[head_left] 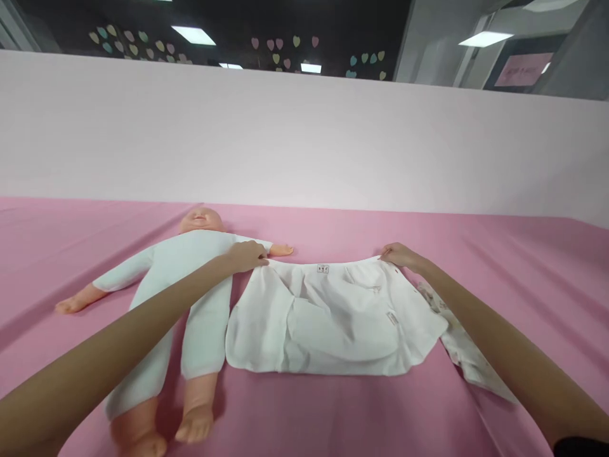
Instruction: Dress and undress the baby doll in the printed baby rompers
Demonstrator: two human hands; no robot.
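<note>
A white baby garment [333, 317] lies spread flat on the pink sheet [361, 228], a small label at its far edge. My left hand [247, 256] pinches the garment's far left corner, fingers closed on the cloth. My right hand [399, 254] grips the far right corner the same way. Left of the garment a baby doll [190, 273] in a pale bodysuit lies on its back, arms out, head away from me. My left forearm crosses above the doll's body.
A second piece of patterned white cloth [464, 355] lies partly under my right forearm. A pale pink partition wall [304, 139] rises behind the sheet. Heart stickers dot a dark wall beyond it.
</note>
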